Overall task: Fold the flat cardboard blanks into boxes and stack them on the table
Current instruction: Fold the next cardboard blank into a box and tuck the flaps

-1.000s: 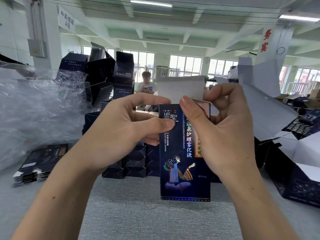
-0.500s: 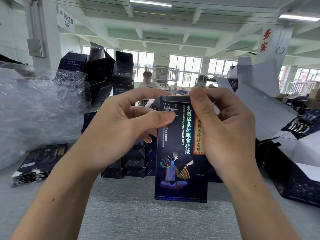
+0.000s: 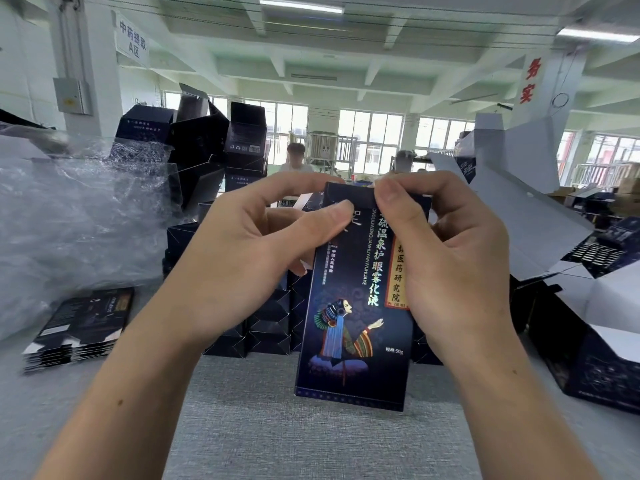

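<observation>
A dark blue printed box (image 3: 353, 327) with gold lettering and a seated figure stands upright in the air above the grey table (image 3: 311, 427), slightly tilted. My left hand (image 3: 249, 258) grips its upper left side, thumb on the front face. My right hand (image 3: 446, 258) holds the upper right side, its thumb pressing on the folded-down top flap. A stack of flat blanks (image 3: 79, 327) lies at the left. Folded dark boxes (image 3: 266, 327) stand stacked behind the held box.
Crumpled clear plastic wrap (image 3: 69, 220) fills the left. Tall piled dark boxes (image 3: 207, 150) rise behind it. Large open cartons (image 3: 588, 323) with white flaps crowd the right side. A person (image 3: 296, 157) sits far back by the windows.
The white top flap that stood up a second ago is folded down onto the box. The box has tilted a little and both hands stayed at its top.
</observation>
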